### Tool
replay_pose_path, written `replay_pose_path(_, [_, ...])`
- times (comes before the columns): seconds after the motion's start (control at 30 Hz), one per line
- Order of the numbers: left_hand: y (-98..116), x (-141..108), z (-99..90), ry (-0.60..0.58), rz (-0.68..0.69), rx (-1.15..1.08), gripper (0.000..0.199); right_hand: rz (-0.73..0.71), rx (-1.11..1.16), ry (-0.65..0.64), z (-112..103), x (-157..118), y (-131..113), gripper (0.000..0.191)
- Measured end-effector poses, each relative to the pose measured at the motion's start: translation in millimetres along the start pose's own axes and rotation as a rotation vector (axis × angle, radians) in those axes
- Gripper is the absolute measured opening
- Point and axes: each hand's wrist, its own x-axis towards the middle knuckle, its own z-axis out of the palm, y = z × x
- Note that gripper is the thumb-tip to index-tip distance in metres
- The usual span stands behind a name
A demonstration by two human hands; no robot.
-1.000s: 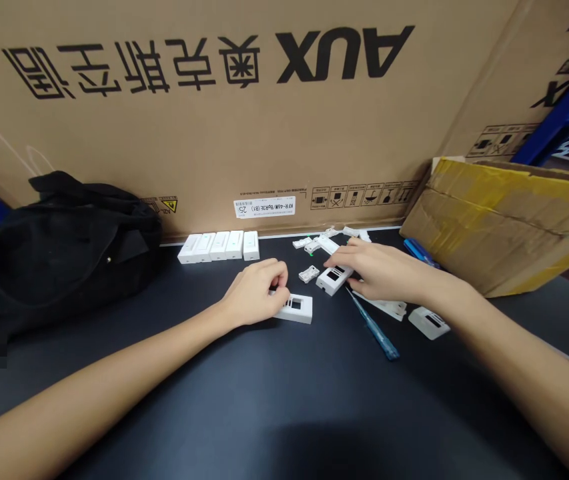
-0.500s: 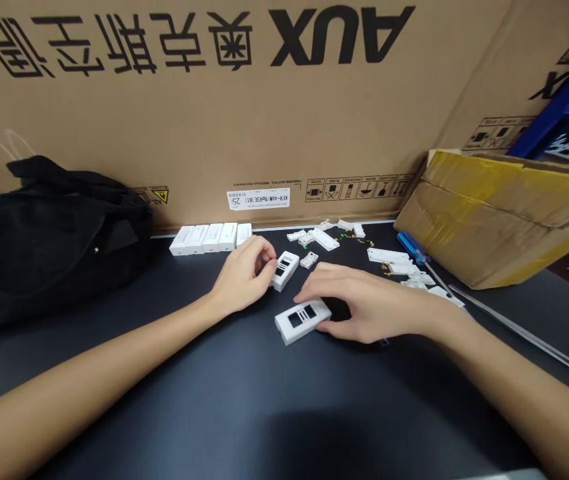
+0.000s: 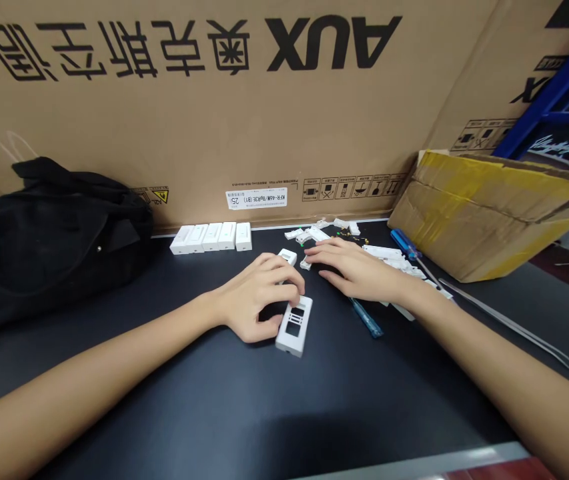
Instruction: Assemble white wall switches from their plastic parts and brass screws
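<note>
A white plastic housing (image 3: 294, 327) with square cutouts lies tilted on the dark table. My left hand (image 3: 264, 297) grips it by its upper end and left edge, thumb against the side. Partly hidden behind those fingers is a second white housing (image 3: 288, 256). My right hand (image 3: 351, 267) is open, palm down, fingers stretched left. Its fingertips reach a small white plastic part (image 3: 305, 264); whether they touch it I cannot tell. Below the right palm lies a screwdriver with a translucent blue handle (image 3: 367, 319).
Several white plastic units (image 3: 211, 237) stand in a row at the back. Loose white pieces (image 3: 387, 253) and small brass bits lie at the right, by a blue screwdriver (image 3: 404, 244) and tweezers (image 3: 509, 321). A black bag (image 3: 59, 233) and cardboard box (image 3: 484, 207) flank them.
The front housing has passed from my right hand to my left and turned more upright in view. My right hand has moved up toward the small part, uncovering the translucent-handled screwdriver.
</note>
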Motion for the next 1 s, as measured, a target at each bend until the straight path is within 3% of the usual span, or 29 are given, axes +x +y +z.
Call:
replay_pose_path(0.3, [-2,-1,4.0,-0.009,0.054,-0.097,0.010,0.019,0.009,-0.034,-12,3,-13,0.010])
replay_pose_path(0.63, [-5,-9,8.0,0.070,0.055,-0.079,0.018,0.104,0.031,-0.084,-12,0,-15,0.038])
replay_pose_path(0.7, [-5,-8,9.2,0.171,-0.028,-0.039,0.021,0.088,0.010,-0.111,-13,-1,-17,0.039])
replay_pose_path(0.8, [-7,-4,11.8,0.288,-0.334,0.109,0.022,0.082,0.004,-0.142,-14,-1,-19,0.032])
replay_pose_path(0.9, [-8,2,13.7,0.195,-0.587,0.225,0.027,0.095,0.015,-0.138,-16,-2,-19,0.028])
replay_pose_path(1.0, [-10,5,14.0,0.090,-0.674,0.226,0.025,0.103,0.021,-0.126,-17,-2,-19,0.025])
